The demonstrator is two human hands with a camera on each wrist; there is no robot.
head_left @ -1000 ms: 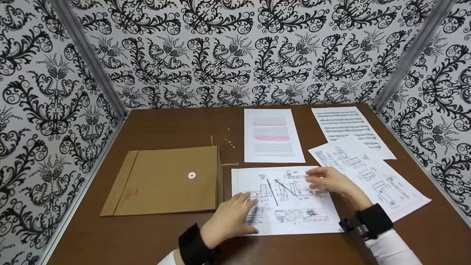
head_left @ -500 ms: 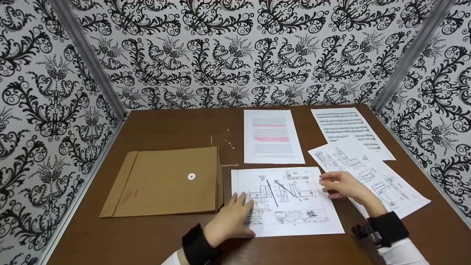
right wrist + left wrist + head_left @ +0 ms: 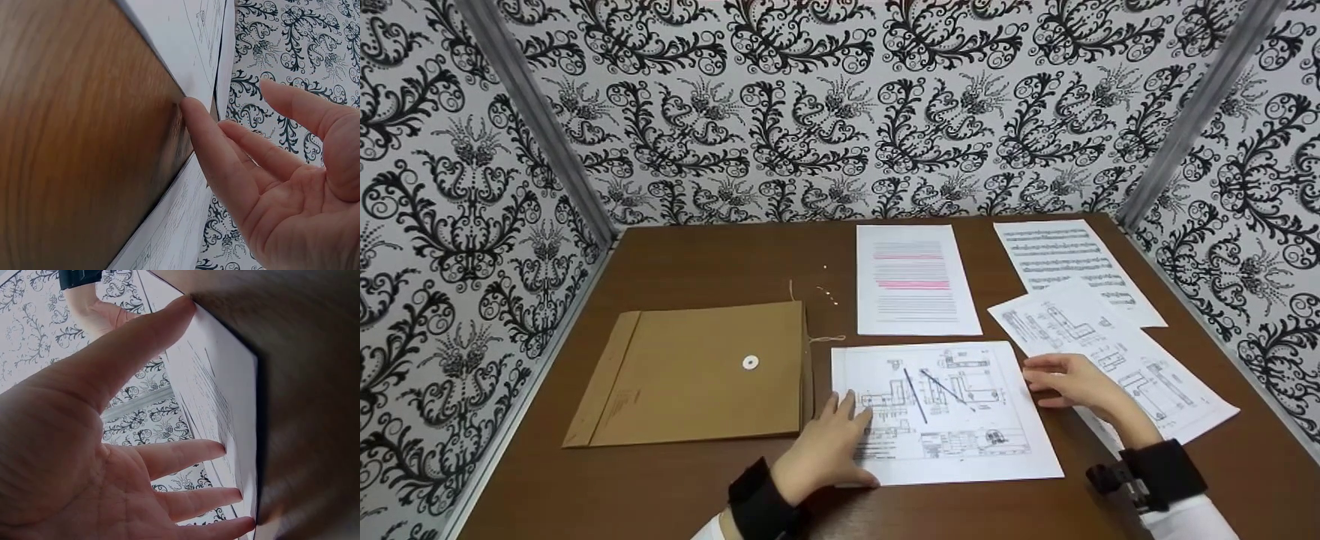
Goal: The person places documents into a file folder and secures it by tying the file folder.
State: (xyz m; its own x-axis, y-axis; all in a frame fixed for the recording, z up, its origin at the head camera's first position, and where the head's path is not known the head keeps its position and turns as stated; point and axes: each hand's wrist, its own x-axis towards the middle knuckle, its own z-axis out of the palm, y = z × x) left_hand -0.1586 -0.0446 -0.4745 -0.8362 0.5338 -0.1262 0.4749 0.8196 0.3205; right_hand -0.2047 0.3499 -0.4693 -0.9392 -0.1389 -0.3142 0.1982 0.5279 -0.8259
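A sheet with technical drawings [image 3: 975, 469], crossed by two dark pen lines, lies flat near the front of the table. My left hand [image 3: 823, 448] rests on its left side with fingers spread; in the left wrist view the fingertips [image 3: 216, 450] and thumb touch the paper. At the sheet's right edge is my right hand [image 3: 1072, 382], its fingers fairly straight. In the right wrist view one fingertip [image 3: 191, 107] touches the paper's edge near the wooden tabletop, while the thumb stands apart. Neither hand grips anything.
To the left lies a brown string-tie envelope [image 3: 705, 382] with a white button [image 3: 750, 362]. Behind the drawing is a page with pink highlighting [image 3: 915, 315]. A second drawing [image 3: 1110, 360] overlaps a music sheet [image 3: 1057, 244] on the right. Small pale bits [image 3: 829, 294] lie near the envelope.
My right hand has slid right and toward me, from on top of the drawing to its right edge. The left hand has shifted only slightly, and the sheet lies nearly the same.
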